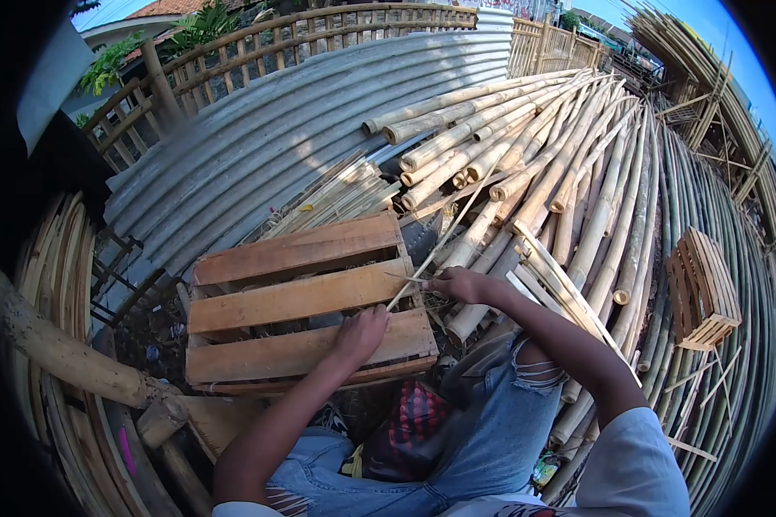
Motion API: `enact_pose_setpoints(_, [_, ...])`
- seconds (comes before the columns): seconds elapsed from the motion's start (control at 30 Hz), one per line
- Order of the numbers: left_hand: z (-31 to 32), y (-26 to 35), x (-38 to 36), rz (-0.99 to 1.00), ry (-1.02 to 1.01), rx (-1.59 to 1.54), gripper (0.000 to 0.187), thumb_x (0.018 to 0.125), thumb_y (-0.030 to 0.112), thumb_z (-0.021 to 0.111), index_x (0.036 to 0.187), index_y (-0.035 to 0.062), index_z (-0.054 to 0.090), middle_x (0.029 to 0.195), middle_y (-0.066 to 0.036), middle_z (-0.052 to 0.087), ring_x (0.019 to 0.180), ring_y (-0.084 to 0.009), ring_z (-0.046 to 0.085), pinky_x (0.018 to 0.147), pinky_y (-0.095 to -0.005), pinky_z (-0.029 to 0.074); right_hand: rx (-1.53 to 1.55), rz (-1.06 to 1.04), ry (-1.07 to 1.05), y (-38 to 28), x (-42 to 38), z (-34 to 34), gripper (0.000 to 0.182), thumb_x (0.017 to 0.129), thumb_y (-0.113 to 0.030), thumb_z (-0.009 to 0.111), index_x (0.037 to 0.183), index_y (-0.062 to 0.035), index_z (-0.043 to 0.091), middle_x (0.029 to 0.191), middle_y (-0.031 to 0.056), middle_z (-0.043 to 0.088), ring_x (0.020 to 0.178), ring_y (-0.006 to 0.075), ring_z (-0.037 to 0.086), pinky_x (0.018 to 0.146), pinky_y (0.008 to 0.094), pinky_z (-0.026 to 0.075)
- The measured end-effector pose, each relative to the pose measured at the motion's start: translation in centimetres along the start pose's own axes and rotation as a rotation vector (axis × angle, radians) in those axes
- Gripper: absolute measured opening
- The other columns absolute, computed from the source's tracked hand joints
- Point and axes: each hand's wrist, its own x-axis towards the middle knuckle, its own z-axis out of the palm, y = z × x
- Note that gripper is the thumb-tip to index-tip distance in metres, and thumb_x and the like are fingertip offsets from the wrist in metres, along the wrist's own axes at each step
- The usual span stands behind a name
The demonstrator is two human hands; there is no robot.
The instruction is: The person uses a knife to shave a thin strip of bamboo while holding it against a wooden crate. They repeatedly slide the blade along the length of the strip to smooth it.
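Note:
Near the right end of a slatted wooden crate [297, 299], my left hand [362, 334] is closed on the lower end of a thin bamboo strip [444, 237]. The strip slants up and away to the right, over the bamboo pile. My right hand [459, 285] is closed on a knife [403, 277], whose thin blade points left and crosses the strip just above my left hand. Whether blade and strip touch is too small to tell.
Thick bamboo poles [608, 220] fan out ahead and right. A corrugated metal sheet [276, 112] stands behind the crate. Split strips [336, 196] lie beyond it. A second crate [701, 289] rests at right. A thick pole [73, 358] juts in at left.

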Motion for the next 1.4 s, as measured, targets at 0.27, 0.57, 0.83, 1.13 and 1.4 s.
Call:
enact_pose_setpoints(0.27, [0.7, -0.4, 0.1, 0.009, 0.037, 0.003, 0.028, 0.096, 0.026, 0.044, 0.092, -0.0002, 0.051, 0.079, -0.021, 0.063, 0.075, -0.0407, 0.062, 0.066, -0.0496, 0.051, -0.325, -0.170, 0.315, -0.3, 0.8, 0.4, 0.059, 0.097, -0.042, 0.039, 0.071, 0.0074, 0.059, 0.065, 0.0270, 0.058, 0.066, 0.0443, 0.059, 0.062, 0.0493, 0.046])
enact_pose_setpoints(0.57, [0.9, -0.4, 0.1, 0.034, 0.028, 0.051, 0.025, 0.095, 0.024, 0.045, 0.092, 0.0005, 0.051, 0.077, -0.021, 0.062, 0.076, -0.0393, 0.063, 0.065, -0.0490, 0.051, -0.394, -0.097, 0.491, 5.7, 2.7, -1.7, 0.057, 0.097, -0.041, 0.038, 0.069, 0.0051, 0.058, 0.067, 0.0270, 0.059, 0.071, 0.0437, 0.060, 0.065, 0.0498, 0.047])
enact_pose_setpoints(0.83, [1.2, -0.7, -0.1, 0.102, 0.061, 0.065, 0.022, 0.094, 0.022, 0.045, 0.092, 0.0006, 0.049, 0.080, -0.020, 0.062, 0.075, -0.0393, 0.063, 0.065, -0.0502, 0.050, -0.253, -0.065, 0.155, -0.8, -0.8, 1.1, 0.063, 0.094, -0.050, 0.039, 0.075, 0.0060, 0.061, 0.073, 0.0277, 0.061, 0.075, 0.0427, 0.061, 0.070, 0.0484, 0.047])
enact_pose_setpoints(1.13, [0.7, -0.2, 0.0, 0.044, 0.029, 0.036, 0.022, 0.095, 0.021, 0.044, 0.090, 0.0002, 0.049, 0.078, -0.021, 0.062, 0.077, -0.0393, 0.063, 0.066, -0.0507, 0.050, -0.333, -0.083, 0.378, 3.3, 1.2, -0.3, 0.059, 0.095, -0.047, 0.039, 0.078, 0.0051, 0.061, 0.075, 0.0256, 0.062, 0.075, 0.0422, 0.061, 0.067, 0.0503, 0.048])
enact_pose_setpoints(1.4, [1.2, -0.1, 0.2, 0.030, 0.043, 0.075, 0.022, 0.095, 0.022, 0.045, 0.091, 0.0013, 0.050, 0.079, -0.019, 0.063, 0.078, -0.0381, 0.064, 0.066, -0.0525, 0.050, -0.451, -0.065, 0.348, 4.3, 2.2, -1.5, 0.052, 0.097, -0.044, 0.037, 0.090, 0.0010, 0.063, 0.077, 0.0244, 0.062, 0.079, 0.0406, 0.062, 0.069, 0.0510, 0.048])
